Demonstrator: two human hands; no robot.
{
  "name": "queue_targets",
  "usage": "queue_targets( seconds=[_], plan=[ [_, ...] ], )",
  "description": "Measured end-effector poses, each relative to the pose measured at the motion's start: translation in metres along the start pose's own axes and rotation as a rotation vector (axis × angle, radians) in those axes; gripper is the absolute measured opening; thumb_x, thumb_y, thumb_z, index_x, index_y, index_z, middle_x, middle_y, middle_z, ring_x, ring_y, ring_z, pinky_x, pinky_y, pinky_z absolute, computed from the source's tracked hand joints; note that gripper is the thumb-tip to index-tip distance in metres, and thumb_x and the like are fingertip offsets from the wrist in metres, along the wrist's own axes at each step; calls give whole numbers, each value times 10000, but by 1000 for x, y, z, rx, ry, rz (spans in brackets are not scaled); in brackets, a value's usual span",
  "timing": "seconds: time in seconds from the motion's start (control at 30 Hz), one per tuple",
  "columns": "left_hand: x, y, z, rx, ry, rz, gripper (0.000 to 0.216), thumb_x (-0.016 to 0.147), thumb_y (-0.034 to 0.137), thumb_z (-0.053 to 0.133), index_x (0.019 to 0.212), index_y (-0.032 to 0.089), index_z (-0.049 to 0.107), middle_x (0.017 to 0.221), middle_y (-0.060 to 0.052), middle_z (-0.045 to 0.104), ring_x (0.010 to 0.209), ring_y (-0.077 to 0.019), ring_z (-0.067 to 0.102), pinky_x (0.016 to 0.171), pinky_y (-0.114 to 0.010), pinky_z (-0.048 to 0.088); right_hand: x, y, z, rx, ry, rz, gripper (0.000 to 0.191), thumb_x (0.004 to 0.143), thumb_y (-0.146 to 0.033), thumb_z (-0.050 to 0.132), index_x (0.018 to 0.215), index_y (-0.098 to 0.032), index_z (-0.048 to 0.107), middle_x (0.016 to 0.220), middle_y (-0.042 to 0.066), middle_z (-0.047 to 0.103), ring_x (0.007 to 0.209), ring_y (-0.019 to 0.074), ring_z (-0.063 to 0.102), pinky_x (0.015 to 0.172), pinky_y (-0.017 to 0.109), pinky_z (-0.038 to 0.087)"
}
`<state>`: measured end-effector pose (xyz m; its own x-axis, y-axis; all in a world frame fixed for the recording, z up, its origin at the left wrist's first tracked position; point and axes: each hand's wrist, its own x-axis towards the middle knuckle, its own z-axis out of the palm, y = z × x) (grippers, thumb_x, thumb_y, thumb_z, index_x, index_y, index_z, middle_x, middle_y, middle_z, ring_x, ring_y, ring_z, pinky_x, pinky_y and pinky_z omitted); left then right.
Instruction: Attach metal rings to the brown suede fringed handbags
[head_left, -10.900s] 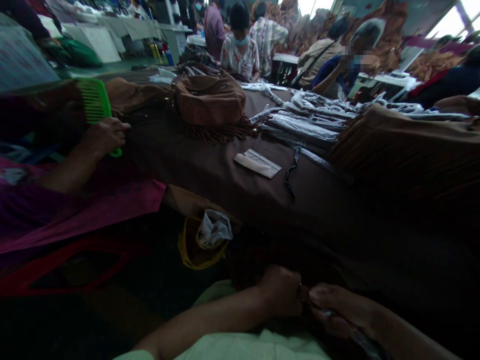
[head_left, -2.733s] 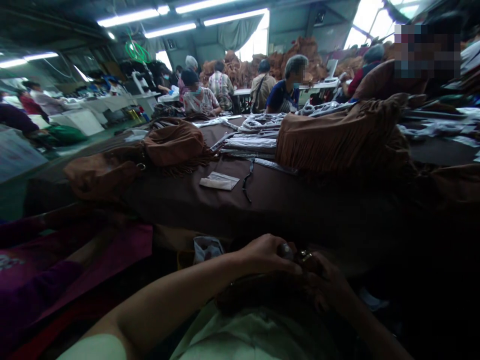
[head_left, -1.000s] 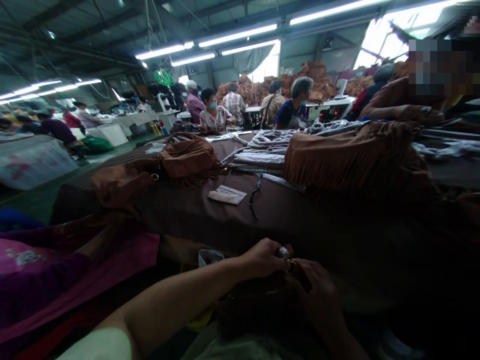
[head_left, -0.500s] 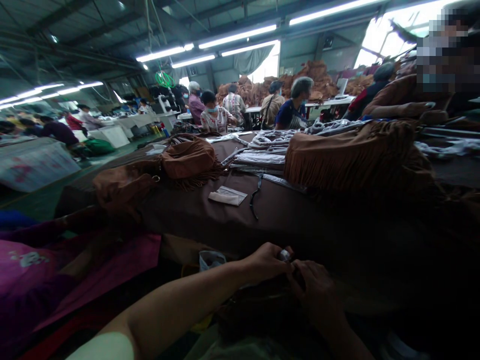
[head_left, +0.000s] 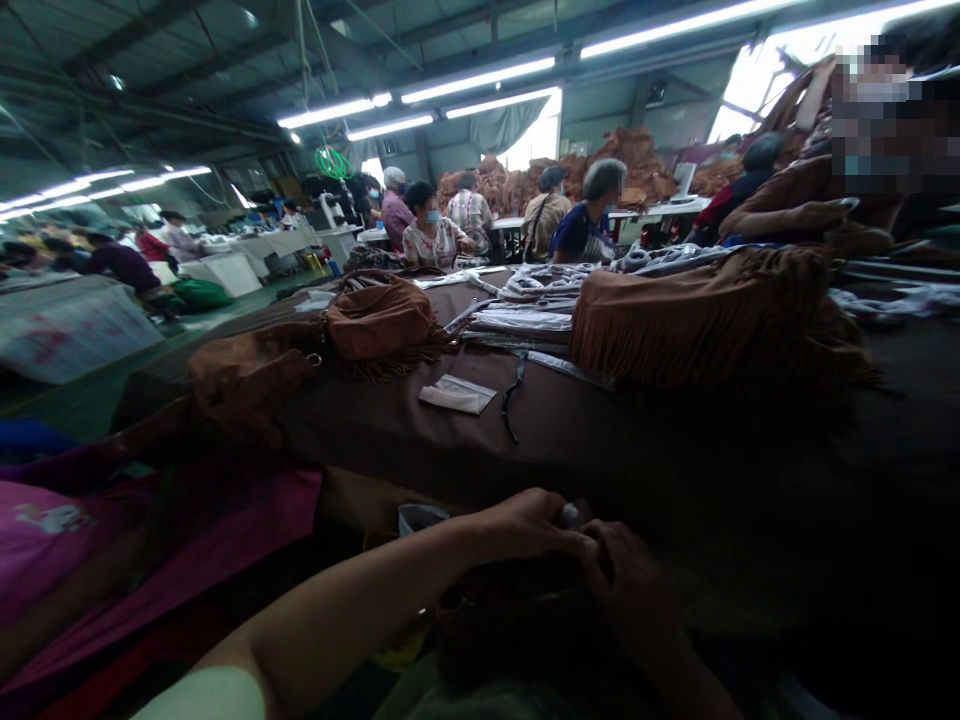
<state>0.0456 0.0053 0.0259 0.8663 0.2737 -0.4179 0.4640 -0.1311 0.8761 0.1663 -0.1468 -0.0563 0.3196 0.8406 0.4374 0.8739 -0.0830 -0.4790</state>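
Note:
My left hand [head_left: 529, 525] and my right hand [head_left: 626, 590] meet low in the view, just in front of the table's near edge. Both are closed, pinching a small shiny metal piece [head_left: 570, 515] between the fingertips. Under them, on my lap, lies a dark brown fringed bag [head_left: 517, 620], in deep shadow and hard to make out.
A long table with a brown cover [head_left: 420, 430] carries a fringed brown bag [head_left: 375, 325], a larger fringed bag [head_left: 705, 320], a small flat packet [head_left: 457, 395], a black strap [head_left: 512, 395] and plastic-wrapped strips [head_left: 540, 300]. A person in pink [head_left: 90, 540] sits at my left. Other workers sit at tables behind.
The view has tilted up from my lap to the hall. The comb and hand at the left are gone from view. My hands stay together on the metal piece, barely shifting.

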Motion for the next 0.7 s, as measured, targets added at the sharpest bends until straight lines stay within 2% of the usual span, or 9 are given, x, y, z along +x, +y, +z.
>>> queue_targets(
  seconds=[0.1, 0.2, 0.3, 0.47, 0.7],
  plan=[
    [-12, 11, -9, 252, -40, 42, 398, 845, 561, 485, 879, 175, 575, 696, 28, 531, 582, -98, 464, 528, -203, 328, 2, 0, -2, 15, -16, 27, 287, 946, -424, 420, 1085, -213, 555, 1027, 112, 646, 946, 269, 616, 797, 407, 515],
    [-23, 20, -13, 591, 8, 42, 317, 843, 488, 513, 979, 219, 612, 800, -8, 618, 672, -138, 540, 554, -212, 333, 3, -2, -6, 56, -68, 72, 256, 931, -403, 450, 1082, -219, 546, 1005, 84, 640, 913, 250, 610, 787, 393, 511],
    [-30, 24, -12, 786, -2, 58, 343, 837, 521, 502, 1019, 268, 644, 869, -33, 674, 753, -193, 607, 560, -232, 341, 2, -3, -6, 77, -100, 82, 226, 917, -354, 454, 1077, -224, 549, 1007, 73, 636, 917, 245, 604, 793, 394, 507],
    [-34, 22, -3, 936, -8, 97, 317, 860, 487, 469, 977, 277, 675, 919, -42, 714, 763, -220, 653, 542, -250, 349, -2, 0, 1, 51, -73, 58, 287, 896, -329, 473, 1140, -192, 540, 1097, 112, 624, 1025, 271, 584, 882, 430, 493],
    [-34, 29, 0, 943, -5, 60, 280, 861, 454, 500, 975, 284, 690, 971, -11, 723, 836, -210, 672, 562, -234, 380, -2, -5, 0, 9, -48, -17, 275, 905, -322, 470, 1125, -182, 555, 1050, 110, 650, 967, 260, 607, 824, 401, 518]
  ],
)
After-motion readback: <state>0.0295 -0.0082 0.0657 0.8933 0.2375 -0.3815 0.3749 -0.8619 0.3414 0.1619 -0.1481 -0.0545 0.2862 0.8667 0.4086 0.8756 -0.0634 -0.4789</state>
